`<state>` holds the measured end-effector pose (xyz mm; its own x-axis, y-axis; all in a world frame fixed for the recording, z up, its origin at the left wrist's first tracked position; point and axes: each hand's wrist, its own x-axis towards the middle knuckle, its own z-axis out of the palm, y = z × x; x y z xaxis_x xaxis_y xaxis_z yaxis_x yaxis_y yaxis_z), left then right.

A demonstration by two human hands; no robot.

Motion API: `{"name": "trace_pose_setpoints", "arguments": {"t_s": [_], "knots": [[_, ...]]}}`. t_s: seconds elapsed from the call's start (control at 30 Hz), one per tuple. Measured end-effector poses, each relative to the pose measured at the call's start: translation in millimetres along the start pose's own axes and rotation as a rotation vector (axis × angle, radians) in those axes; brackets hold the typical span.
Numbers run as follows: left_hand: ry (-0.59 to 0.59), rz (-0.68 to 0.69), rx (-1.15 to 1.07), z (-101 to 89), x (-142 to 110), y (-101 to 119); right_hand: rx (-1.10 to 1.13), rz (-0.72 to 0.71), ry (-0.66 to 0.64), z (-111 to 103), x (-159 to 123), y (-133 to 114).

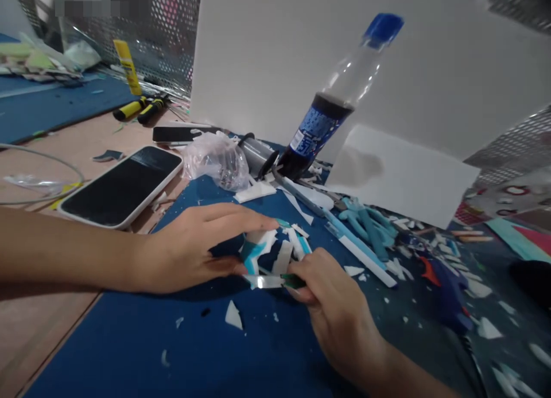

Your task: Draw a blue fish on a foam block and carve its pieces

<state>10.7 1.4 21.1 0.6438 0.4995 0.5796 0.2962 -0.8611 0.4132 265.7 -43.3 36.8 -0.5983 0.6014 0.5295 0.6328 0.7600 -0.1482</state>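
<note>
My left hand (202, 246) pinches a jagged white piece with turquoise patches (255, 253), perhaps foam board, thumb below and fingers above. In my right hand (331, 297) a craft knife (264, 281) is gripped, its dark green handle mostly hidden by the fingers. The bright blade points left and meets the lower edge of the piece, close to my left thumb. Small white and turquoise scraps (297, 243) lie just beyond, between the hands. Under both hands spreads a blue mat (193, 340), with a pointed white offcut (233, 315) on it.
A dark-drink bottle (321, 123) stands behind the hands, beside a wire spool (258, 157) and a crumpled plastic bag (217, 157). Leftward lies a phone (123, 186). Turquoise-handled scissors (370, 223), a glue gun (447, 292) and many scraps cover the right. A white board (267, 54) rises behind.
</note>
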Motion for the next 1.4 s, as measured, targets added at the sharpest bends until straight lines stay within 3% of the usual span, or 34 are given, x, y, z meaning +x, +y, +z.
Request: {"name": "trace_pose_setpoints", "arguments": {"t_s": [0.47,1.4], "knots": [[-0.021,0.006,-0.024,-5.1,6.1,9.5,0.027,-0.003,-0.113,-1.0,4.7,-0.3],[-0.012,0.062,-0.017,-2.1,5.7,8.1,0.012,-0.015,-0.124,1.4,3.0,2.4]]}}
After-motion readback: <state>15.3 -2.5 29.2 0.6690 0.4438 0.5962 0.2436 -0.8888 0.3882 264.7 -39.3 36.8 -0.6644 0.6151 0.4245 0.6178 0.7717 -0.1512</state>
